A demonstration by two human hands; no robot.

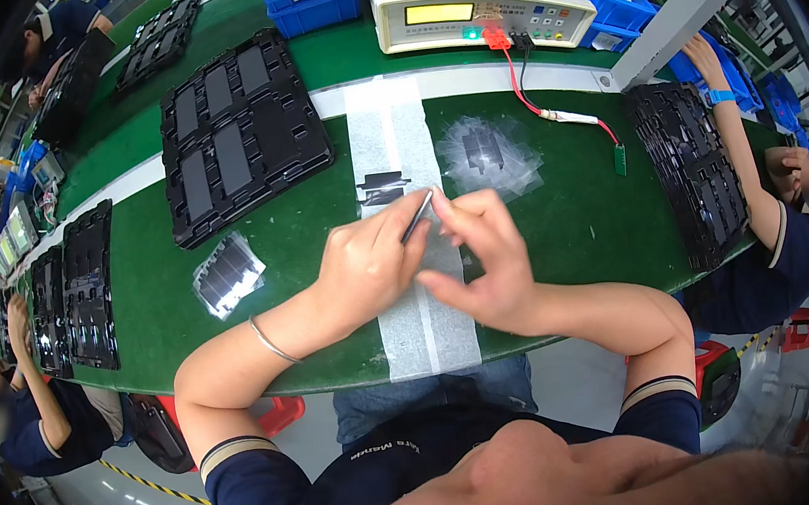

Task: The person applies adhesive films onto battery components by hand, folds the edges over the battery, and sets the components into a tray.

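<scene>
In front of me, above a pale cloth strip [402, 337], my left hand [362, 267] is closed on a thin dark slab [415, 220], seen nearly edge-on; its kind is not plain. Beside it my right hand [489, 263] has thumb and fingers apart, a fingertip close to the slab's upper end. Whether that fingertip touches the slab, I cannot tell. Just beyond my hands, dark flat pieces [383, 184] lie on the strip. A stack of clear film sheets with dark patches [484, 148] lies to the right, and a similar sheet stack [229, 274] to the left.
A black tray [249, 136] with grey slabs stands at the left. Behind sits a cream tester [483, 15] with red and black leads to a small green board [621, 160]. Blue bins [311, 16] stand at the back. Stacked black trays [690, 173] and a co-worker are on the right.
</scene>
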